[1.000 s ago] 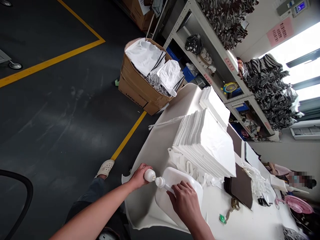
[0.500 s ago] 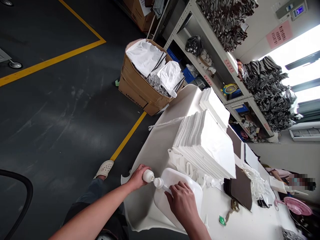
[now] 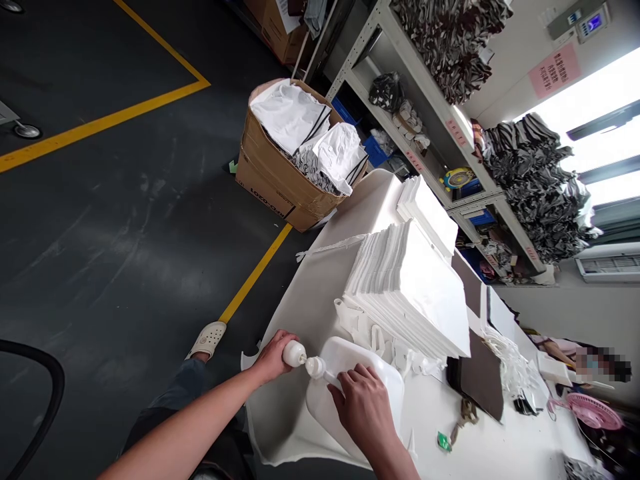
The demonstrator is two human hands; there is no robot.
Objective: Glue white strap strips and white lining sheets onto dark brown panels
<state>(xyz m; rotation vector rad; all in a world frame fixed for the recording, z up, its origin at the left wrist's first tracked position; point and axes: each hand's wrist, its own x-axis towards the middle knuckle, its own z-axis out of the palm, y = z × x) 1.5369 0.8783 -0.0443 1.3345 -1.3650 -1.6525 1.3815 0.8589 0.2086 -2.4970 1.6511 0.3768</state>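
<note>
**White tool held against a board**

The left hand [image 3: 273,357] is closed around the bulb end of a white tool [image 3: 295,354], which lies over a white board [image 3: 323,407]. The right hand [image 3: 361,403] sits on the tool's stem, fingers slightly spread; whether they pinch it, I cannot tell. Both hands have barely moved since earlier. A carton [image 3: 265,183] beyond reads "LOZO", the rest unclear.

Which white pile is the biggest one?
The stack of folded white bags is the biggest, tall and wide. The other stack, just beyond it, is much smaller and thinner.
</note>
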